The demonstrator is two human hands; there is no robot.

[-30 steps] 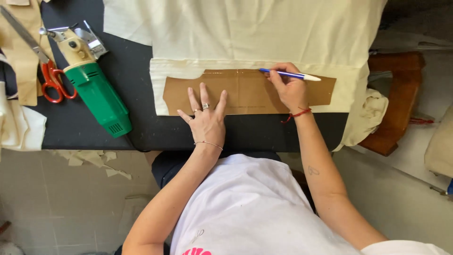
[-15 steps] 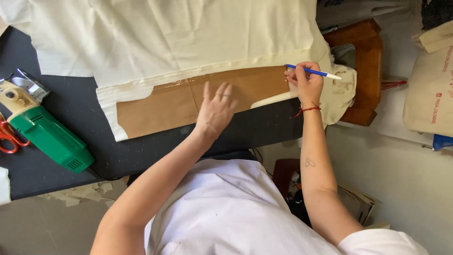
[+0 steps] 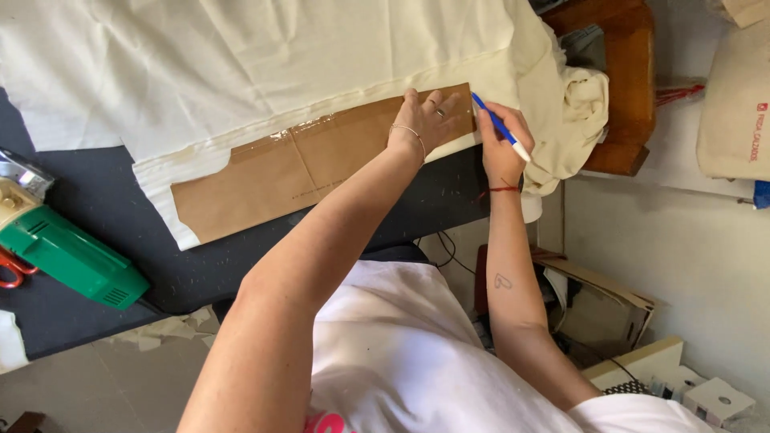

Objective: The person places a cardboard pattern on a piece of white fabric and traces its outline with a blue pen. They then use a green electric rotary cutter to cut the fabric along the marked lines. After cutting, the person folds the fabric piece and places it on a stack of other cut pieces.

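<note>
A long brown cardboard pattern [image 3: 281, 172] lies flat on cream fabric [image 3: 241, 56] spread over a dark table [image 3: 104, 200]. My left hand [image 3: 429, 120] presses down on the pattern's right end, fingers spread, with a ring and a thin bracelet on it. Just to its right, my right hand [image 3: 501, 144] grips a blue and white pen [image 3: 497, 126], whose tip touches the pattern's right edge. A red string circles that wrist.
A green electric cutting tool [image 3: 68, 252] lies at the table's left, with red-handled scissors [image 3: 10, 269] beside it. Fabric bunches over a wooden stool [image 3: 622, 88] at the right. Cardboard, boxes and cables sit on the floor at lower right. Fabric scraps lie below the table edge.
My left hand has slid from the pattern's middle to its right end. My right hand with the pen has come to the pattern's right edge. My view has shifted right.
</note>
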